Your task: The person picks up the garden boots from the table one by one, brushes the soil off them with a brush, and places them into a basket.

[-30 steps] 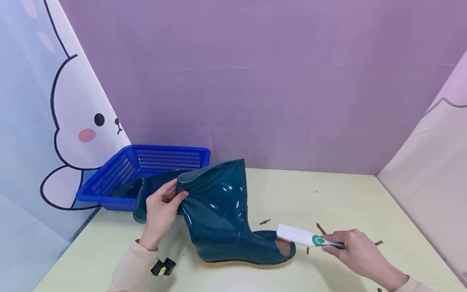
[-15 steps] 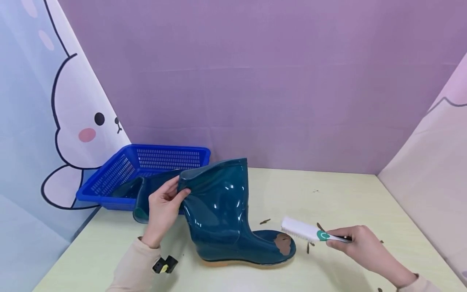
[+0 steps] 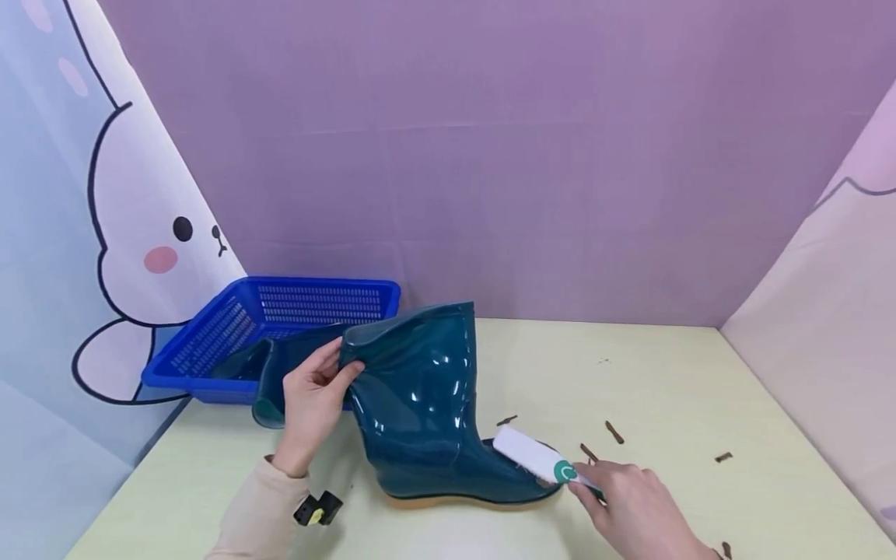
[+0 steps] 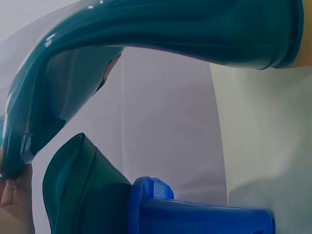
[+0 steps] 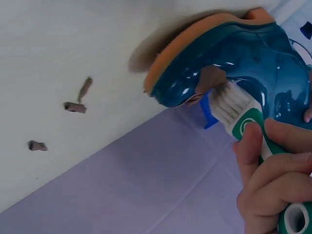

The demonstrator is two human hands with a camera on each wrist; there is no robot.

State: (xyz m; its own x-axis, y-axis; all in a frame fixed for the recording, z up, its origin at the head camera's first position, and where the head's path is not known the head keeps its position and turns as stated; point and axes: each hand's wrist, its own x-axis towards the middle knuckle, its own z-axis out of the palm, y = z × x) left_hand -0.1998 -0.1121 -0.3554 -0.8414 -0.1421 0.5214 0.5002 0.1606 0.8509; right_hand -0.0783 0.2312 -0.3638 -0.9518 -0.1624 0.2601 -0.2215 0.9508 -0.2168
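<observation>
A glossy dark teal rain boot [image 3: 420, 404] stands on its sole, toe to the right. My left hand [image 3: 313, 404] pinches the back of its top opening between thumb and fingers. In my right hand [image 3: 633, 505] is a scrub brush [image 3: 528, 455], gripped by its green and white handle. Its bristles touch the boot's toe, as the right wrist view shows. Beside them on the toe is a brown mud-like patch [image 5: 210, 80], mostly covered by the brush in the head view.
A blue plastic basket [image 3: 325, 281] stands at the back left. Another teal boot [image 4: 97, 195] lies in it, its shaft over the front rim. Several brown scraps [image 3: 614, 432] lie on the pale table [image 3: 672, 381]. A purple cloth wall [image 3: 532, 171] closes the back.
The brush first lifted off the toe to the right, uncovering the brown patch. Now it is back on the toe, farther left and lower. The left hand and boot have barely moved.
</observation>
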